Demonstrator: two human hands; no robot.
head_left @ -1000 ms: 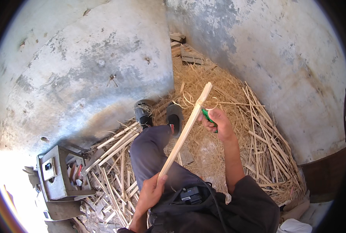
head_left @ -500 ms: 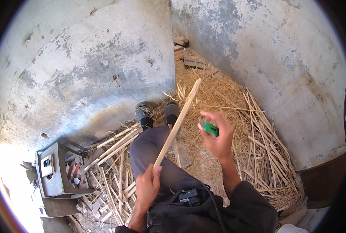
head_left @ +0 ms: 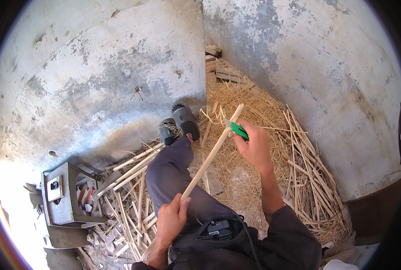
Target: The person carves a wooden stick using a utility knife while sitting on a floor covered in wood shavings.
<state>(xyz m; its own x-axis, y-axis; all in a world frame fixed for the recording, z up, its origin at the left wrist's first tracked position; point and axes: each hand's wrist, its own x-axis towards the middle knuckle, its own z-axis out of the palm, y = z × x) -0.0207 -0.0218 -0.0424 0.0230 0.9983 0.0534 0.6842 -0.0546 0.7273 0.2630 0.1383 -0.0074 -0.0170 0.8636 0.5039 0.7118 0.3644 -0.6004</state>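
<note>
My left hand [head_left: 171, 219] is closed around the lower end of a long pale wooden strip [head_left: 212, 154], which slants up and to the right over my legs. In my right hand [head_left: 256, 145] is a green utility knife [head_left: 239, 130] with its blade out. The blade lies against the strip near its upper end, and the fingers wrap the knife's handle. Thin curled shavings [head_left: 213, 114] show beside the strip's upper end, left of the blade.
Loose shavings [head_left: 254, 101] cover the floor ahead. A pile of wooden strips [head_left: 310, 173] lies along the right wall, and more strips [head_left: 135, 173] lie at the left. A wooden stool [head_left: 65, 193] lies on its side at far left. My shoes [head_left: 184, 120] are near the wall corner.
My right hand has closed more firmly round the knife and brought its blade onto the strip. The strip's upper end has shifted right and down. One shoe has moved left and upward.
</note>
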